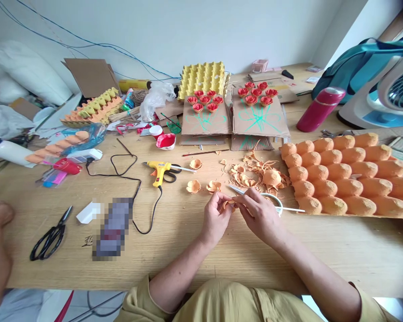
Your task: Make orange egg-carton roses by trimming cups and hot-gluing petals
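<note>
So both hands meet just above the wooden bench (188, 250). The left hand (218, 214) has its fingers pinched narrow on a small, curved orange pulp piece (229, 206), and the right hand (260, 214) has its fingers closed up on the other edge. My guess is the two-sided pinch is there because thin pulp bends easily and needs steadying; exact fingertip contact is partly hidden.

The silver-bladed scissors with pale loops (237, 190) lie partly behind the right hand, probably parked for an easy grab. Can't tell if they touch it. Three petalled orange pulp cups (193, 186) sit apart just beyond the left hand, likely so they don't mix with the curly orange pulp scraps (246, 179). The big bumpy orange egg tray (336, 176) is off to the right, seemingly within reach but out of the hands' way.
</note>
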Demonstrator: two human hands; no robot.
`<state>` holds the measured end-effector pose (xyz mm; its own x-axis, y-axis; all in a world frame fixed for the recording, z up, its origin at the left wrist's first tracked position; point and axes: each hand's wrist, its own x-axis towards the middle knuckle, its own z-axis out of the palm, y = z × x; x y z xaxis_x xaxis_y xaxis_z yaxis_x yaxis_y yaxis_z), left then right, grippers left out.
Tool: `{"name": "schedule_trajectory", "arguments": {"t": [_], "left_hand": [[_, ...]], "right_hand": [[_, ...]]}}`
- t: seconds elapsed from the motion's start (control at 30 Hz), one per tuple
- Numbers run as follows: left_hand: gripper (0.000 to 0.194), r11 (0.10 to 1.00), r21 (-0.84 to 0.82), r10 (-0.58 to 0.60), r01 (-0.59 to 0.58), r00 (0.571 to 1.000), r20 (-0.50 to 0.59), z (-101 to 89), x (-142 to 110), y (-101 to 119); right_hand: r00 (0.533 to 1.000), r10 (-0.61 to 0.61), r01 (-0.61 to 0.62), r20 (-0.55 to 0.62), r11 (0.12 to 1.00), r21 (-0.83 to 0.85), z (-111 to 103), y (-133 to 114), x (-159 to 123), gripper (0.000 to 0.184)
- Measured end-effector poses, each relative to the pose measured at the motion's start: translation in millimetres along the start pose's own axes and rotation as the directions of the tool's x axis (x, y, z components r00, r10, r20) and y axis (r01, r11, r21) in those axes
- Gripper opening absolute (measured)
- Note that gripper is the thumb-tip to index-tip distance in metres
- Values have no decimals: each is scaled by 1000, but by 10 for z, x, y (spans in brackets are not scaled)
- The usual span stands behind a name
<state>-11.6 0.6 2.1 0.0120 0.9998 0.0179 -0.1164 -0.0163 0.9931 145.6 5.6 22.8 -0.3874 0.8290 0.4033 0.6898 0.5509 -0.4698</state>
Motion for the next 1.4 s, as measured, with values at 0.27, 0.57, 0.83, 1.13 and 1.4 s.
{"name": "schedule_trajectory", "arguments": {"t": [0.27, 0.57, 0.83, 1.13, 1.4], "left_hand": [[10, 1000, -12, -7, 7, 1000, -18, 16, 1, -15], [8, 992, 122, 10, -23, 994, 105, -141, 66, 165], [14, 914, 405, 103, -6, 971, -218, -828, 350, 324], [9, 643, 766, 186, -13, 973, -139, -1182, 658, 353], [11, 513, 858, 204, -10, 973, -111, -1166, 770, 211]], "right_hand": [[1000, -17, 17, 4, 998, -61, -1, -14, -8, 23], [1000, 17, -17, -14, 1000, -7, -32, 14, 1, 21], [999, -4, 7, -40, 998, 66, -51, 37, -17, 20], [999, -21, 22, -32, 999, 36, -99, 6, 4, 21], [999, -48, 47, 13, 999, 24, -67, 21, -23, 21]]}}
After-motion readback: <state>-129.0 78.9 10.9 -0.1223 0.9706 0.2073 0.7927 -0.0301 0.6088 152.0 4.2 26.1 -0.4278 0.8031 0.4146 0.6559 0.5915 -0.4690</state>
